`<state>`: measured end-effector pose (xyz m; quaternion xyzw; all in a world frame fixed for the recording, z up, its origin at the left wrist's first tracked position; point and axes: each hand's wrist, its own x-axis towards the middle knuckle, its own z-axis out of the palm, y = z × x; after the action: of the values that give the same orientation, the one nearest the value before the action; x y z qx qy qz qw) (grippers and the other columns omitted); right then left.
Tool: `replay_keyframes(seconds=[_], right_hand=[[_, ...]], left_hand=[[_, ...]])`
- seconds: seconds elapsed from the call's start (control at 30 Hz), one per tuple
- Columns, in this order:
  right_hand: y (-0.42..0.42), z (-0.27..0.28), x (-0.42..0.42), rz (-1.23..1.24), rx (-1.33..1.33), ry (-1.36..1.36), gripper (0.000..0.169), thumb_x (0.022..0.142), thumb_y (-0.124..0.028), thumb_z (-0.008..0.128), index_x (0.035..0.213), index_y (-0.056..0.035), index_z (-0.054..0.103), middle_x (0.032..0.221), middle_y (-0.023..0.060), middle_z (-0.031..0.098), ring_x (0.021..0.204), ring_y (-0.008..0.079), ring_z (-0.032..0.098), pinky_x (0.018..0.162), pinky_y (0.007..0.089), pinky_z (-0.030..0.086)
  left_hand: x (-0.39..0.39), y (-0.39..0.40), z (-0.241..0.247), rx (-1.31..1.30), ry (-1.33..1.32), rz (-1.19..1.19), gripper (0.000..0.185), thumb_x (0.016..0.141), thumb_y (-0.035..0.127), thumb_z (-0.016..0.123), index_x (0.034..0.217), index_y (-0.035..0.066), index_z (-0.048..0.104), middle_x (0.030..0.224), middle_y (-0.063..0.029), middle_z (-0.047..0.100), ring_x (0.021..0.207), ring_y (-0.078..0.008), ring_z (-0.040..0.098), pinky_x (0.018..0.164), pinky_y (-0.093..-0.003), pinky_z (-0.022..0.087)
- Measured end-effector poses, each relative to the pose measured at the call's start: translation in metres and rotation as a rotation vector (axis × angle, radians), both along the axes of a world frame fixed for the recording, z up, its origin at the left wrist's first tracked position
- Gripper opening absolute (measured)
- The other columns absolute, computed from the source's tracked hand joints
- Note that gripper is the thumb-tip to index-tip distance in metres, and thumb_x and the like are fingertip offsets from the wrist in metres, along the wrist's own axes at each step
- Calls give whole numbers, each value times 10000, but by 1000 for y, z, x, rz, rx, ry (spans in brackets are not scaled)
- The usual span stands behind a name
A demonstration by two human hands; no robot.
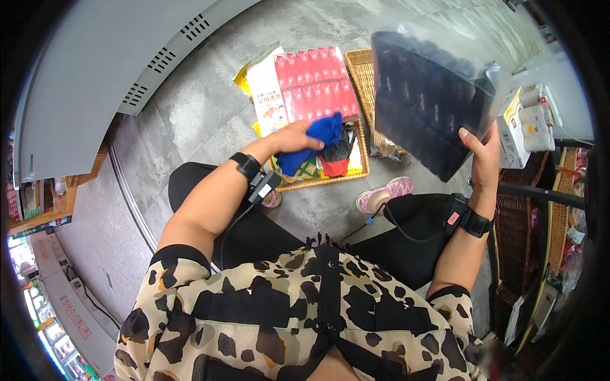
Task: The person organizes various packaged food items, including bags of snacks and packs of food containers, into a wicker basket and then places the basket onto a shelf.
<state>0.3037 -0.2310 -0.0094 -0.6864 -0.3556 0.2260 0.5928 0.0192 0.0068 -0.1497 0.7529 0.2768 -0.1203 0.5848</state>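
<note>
My left hand (301, 136) grips a crumpled blue cloth (324, 131) above the front of a wicker basket (329, 181). In my right hand (481, 147) is a clear plastic pack (429, 105) of dark items, raised and tilted at the right; what the items are, I cannot tell. Inside the basket, behind the blue cloth, lie several pink-red packets (317, 83) in two rows. A white book (269, 102) bearing writing leans at their left. By my left fingers lies a black and red cloth item (336, 159), partly hidden by the blue cloth.
A second wicker basket (360, 71) stands right of the first, partly hidden by the plastic pack. White rolls (536, 119) and a white box (512, 131) are at the right, above dark wicker baskets (514, 219). A large grey cabinet (95, 71) stands at the upper left.
</note>
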Motion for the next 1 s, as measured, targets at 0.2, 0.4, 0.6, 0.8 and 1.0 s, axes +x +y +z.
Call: replay_keyframes(seconds=[0.2,0.4,0.6,0.8,1.0], right_hand=[[2,-10,3,-31,68,97,529,728,-90,663,1213,19,483,1112,82,574,1015,176,533,936,283,367],[-7,-10,14,-87,58,89,518,723,-94,670,1202,9,499,1095,77,579,1000,169,540,916,284,380],[-22,-9,31,-242,242,96,492,739,-59,659,1198,11,495,1062,67,584,962,147,551,862,253,415],[-19,-19,30,-203,326,234,470,766,-62,645,1206,8,495,1084,51,582,990,153,550,917,285,397],[-3,-23,9,38,215,275,632,674,-103,655,1259,22,451,1157,89,549,1075,201,520,965,313,369]], left_hand=[[-3,-34,-66,411,71,-342,316,756,113,665,1067,85,614,977,-146,597,963,-328,567,842,-384,449],[17,-53,-96,493,-138,-164,329,777,154,664,1092,82,602,981,-157,581,974,-335,554,849,-392,443],[27,-68,-111,462,-126,-35,360,781,233,668,1091,67,590,983,-171,574,964,-353,547,851,-406,438],[22,-65,-139,471,-54,-21,399,798,227,655,1148,58,569,1044,-190,574,1020,-347,539,898,-399,430],[56,-15,-39,-226,-256,256,714,823,302,663,1406,110,298,1338,-149,426,1187,-263,460,995,-362,366]])
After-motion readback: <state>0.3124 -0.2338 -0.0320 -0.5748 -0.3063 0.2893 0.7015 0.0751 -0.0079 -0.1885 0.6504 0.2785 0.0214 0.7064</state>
